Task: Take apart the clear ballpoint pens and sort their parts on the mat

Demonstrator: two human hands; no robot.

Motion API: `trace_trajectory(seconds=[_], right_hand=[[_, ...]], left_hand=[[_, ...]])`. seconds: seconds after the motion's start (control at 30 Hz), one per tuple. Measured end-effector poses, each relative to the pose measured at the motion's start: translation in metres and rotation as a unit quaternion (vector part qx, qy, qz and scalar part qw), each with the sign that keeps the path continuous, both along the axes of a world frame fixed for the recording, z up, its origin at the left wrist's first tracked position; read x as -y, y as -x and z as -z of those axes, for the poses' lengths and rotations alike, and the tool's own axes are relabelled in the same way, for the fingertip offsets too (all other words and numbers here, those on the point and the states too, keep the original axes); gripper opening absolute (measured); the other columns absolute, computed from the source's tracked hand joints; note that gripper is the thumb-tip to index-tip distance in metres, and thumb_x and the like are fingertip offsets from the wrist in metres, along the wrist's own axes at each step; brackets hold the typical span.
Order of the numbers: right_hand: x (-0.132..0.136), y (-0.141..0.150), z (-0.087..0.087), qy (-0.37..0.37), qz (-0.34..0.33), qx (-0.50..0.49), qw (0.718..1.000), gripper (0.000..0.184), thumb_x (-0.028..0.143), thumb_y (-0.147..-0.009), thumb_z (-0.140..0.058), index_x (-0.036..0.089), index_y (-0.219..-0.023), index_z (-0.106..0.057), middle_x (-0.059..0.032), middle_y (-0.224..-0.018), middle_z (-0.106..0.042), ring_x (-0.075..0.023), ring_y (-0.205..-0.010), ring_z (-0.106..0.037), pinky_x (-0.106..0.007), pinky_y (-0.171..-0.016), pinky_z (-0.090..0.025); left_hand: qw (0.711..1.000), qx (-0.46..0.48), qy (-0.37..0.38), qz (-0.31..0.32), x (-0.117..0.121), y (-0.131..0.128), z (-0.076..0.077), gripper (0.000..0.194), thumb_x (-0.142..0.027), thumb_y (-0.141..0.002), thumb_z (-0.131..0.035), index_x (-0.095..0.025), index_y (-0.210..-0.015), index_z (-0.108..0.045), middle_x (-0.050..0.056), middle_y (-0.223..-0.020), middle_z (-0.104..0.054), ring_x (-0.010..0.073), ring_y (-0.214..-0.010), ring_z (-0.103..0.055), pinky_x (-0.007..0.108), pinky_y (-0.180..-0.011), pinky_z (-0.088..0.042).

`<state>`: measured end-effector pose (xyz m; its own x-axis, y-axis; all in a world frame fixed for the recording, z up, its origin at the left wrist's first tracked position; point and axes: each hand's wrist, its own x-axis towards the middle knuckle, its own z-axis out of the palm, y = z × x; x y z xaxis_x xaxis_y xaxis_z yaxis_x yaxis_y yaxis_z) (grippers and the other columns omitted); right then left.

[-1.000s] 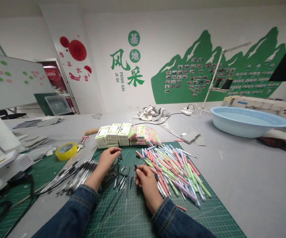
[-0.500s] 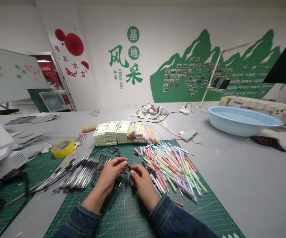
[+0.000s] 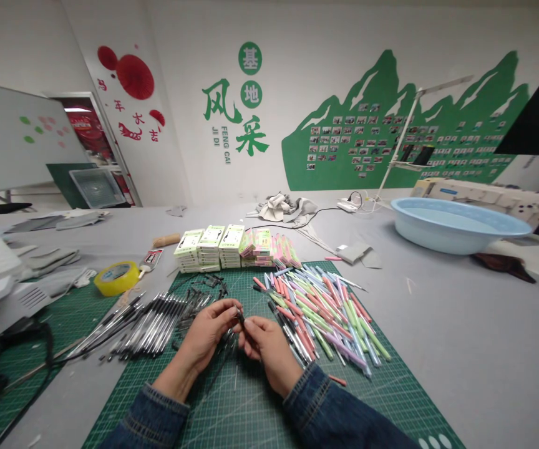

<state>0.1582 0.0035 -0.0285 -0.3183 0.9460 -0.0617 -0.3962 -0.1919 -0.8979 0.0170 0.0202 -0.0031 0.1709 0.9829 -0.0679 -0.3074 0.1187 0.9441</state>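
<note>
The left hand [image 3: 206, 330] and right hand [image 3: 269, 349] angled inward, close together over the green cutting mat [image 3: 264, 411], each closed to a thumb-and-finger pinch on a small black piece [image 3: 240, 318] between the mat's side edges. Coloured pens [image 3: 328, 312] lay along its right edge, boxes [image 3: 223, 246] at its far edge. Beyond the grey desk [image 3: 442, 337], a wall [image 3: 180, 50] bore a green mountain mural [image 3: 300, 168].

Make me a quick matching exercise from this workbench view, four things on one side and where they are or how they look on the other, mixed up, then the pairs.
Things:
1. small black piece
2. coloured pens
3. tape roll
4. basin

Descriptions:
A. yellow, toward the left
B. light blue, toward the far right
C. held between left hand and right hand
D. loose pile, right of the right hand

Pairs: 1-C, 2-D, 3-A, 4-B
</note>
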Motion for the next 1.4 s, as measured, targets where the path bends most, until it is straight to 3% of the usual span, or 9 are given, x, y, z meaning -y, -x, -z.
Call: trace_trajectory(seconds=[0.2, 0.33, 0.47, 0.63, 0.9, 1.23, 1.4], right_hand=[[0.0, 0.0, 0.002, 0.005, 0.031, -0.021, 0.999, 0.033, 0.035, -0.063, -0.078, 0.017, -0.076, -0.054, 0.0074, -0.054, -0.051, -0.0045, -0.039, -0.043, -0.016, -0.038, -0.021], [0.001, 0.0, -0.001, -0.021, -0.015, -0.013, 1.0, 0.03, 0.042, -0.075, -0.066, 0.012, -0.076, -0.06, 0.0012, -0.058, -0.057, -0.0052, -0.041, -0.047, -0.017, -0.039, -0.024], [0.002, 0.001, -0.004, -0.024, 0.003, 0.011, 1.0, 0.027, 0.039, -0.074, -0.069, 0.014, -0.075, -0.057, 0.0029, -0.058, -0.057, -0.0046, -0.042, -0.046, -0.017, -0.041, -0.024], [0.003, 0.003, 0.0, -0.027, 0.004, -0.002, 1.0, 0.027, 0.038, -0.075, -0.068, 0.014, -0.075, -0.057, 0.0029, -0.058, -0.057, -0.0048, -0.043, -0.045, -0.017, -0.041, -0.022], [0.007, 0.002, -0.003, -0.016, -0.068, -0.073, 0.995, 0.035, 0.046, -0.08, -0.062, 0.011, -0.078, -0.062, 0.0026, -0.057, -0.052, -0.0029, -0.04, -0.035, -0.019, -0.041, -0.017], [0.009, 0.001, -0.008, 0.014, -0.112, -0.116, 0.987, 0.033, 0.044, -0.078, -0.065, 0.011, -0.077, -0.061, 0.0033, -0.058, -0.049, -0.0027, -0.041, -0.031, -0.021, -0.043, -0.015], [0.009, 0.003, -0.007, 0.0, -0.095, -0.097, 0.991, 0.03, 0.042, -0.08, -0.063, 0.012, -0.081, -0.06, 0.001, -0.061, -0.053, -0.0043, -0.044, -0.039, -0.02, -0.043, -0.015]], left_hand=[[1.0, 0.0, -0.003, -0.012, 0.004, 0.001, -0.003, 0.017, -0.025, -0.073, -0.07, -0.015, -0.086, -0.069, 0.004, -0.087, -0.063, 0.0131, -0.081, -0.056, 0.023, -0.075, -0.045], [1.0, 0.024, -0.006, 0.008, 0.011, 0.002, -0.008, 0.015, -0.026, -0.076, -0.068, -0.016, -0.086, -0.069, 0.004, -0.086, -0.062, 0.0131, -0.078, -0.055, 0.024, -0.072, -0.046], [0.999, 0.039, -0.012, -0.029, 0.013, 0.0, -0.005, 0.02, -0.026, -0.075, -0.069, -0.018, -0.093, -0.068, 0.005, -0.094, -0.063, 0.015, -0.089, -0.056, 0.024, -0.078, -0.046], [0.996, 0.036, 0.001, -0.083, 0.006, -0.003, 0.007, 0.012, -0.023, -0.068, -0.075, -0.015, -0.073, -0.067, 0.0, -0.076, -0.06, 0.0096, -0.07, -0.053, 0.02, -0.066, -0.045], [0.997, 0.075, 0.011, 0.004, 0.012, -0.002, 0.001, 0.015, -0.027, -0.076, -0.068, -0.014, -0.084, -0.07, 0.004, -0.088, -0.062, 0.0105, -0.072, -0.055, 0.021, -0.063, -0.045], [0.995, 0.098, 0.005, 0.012, 0.013, -0.002, 0.003, 0.015, -0.026, -0.075, -0.069, -0.014, -0.083, -0.068, 0.004, -0.085, -0.061, 0.0118, -0.074, -0.056, 0.022, -0.064, -0.045], [0.994, 0.101, 0.012, -0.036, 0.012, -0.003, 0.004, 0.015, -0.026, -0.074, -0.07, -0.014, -0.083, -0.068, 0.004, -0.084, -0.064, 0.0108, -0.073, -0.056, 0.021, -0.064, -0.044]])
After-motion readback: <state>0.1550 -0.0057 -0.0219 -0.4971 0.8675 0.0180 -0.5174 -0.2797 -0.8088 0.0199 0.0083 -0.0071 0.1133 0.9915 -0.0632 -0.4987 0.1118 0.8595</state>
